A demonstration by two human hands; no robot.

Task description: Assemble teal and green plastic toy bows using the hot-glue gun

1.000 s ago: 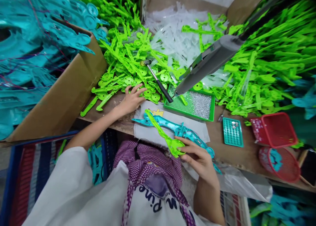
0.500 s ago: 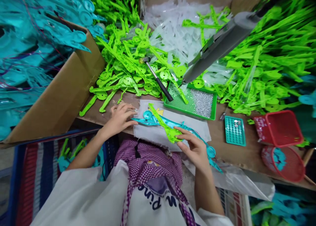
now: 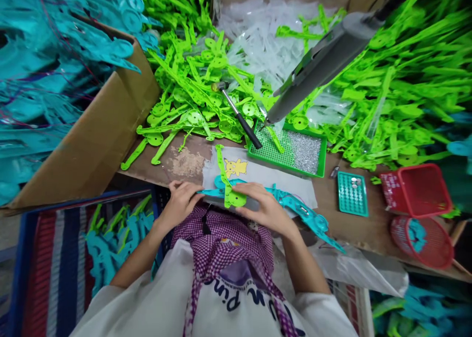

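Note:
A long turquoise plastic part [image 3: 300, 209] lies slantwise across a pale cloth on the table edge. At its pointed left end is my left hand [image 3: 180, 203], fingers closed about the tip. My right hand [image 3: 268, 208] pinches the wide, round-ended base of a bright green plastic arm [image 3: 230, 198] between thumb and fingers. That green arm rests over the left portion of the turquoise part, its thin end pointing away from me. My right fingers hide some of the turquoise part beneath.
A grey electric screwdriver [image 3: 313, 71] hangs over a green tray [image 3: 287, 169] of small metal screws. Beside it lies a black-handled hammer [image 3: 241, 118]. Green parts [image 3: 184, 96] heap behind. A cardboard box [image 3: 88, 135] stands left; a teal tray [image 3: 352, 194] and red baskets [image 3: 424, 241] sit right.
My right hand has moved left with the green arm, which has turned to point more directly away from me. My left hand and the turquoise part have shifted slightly toward me.

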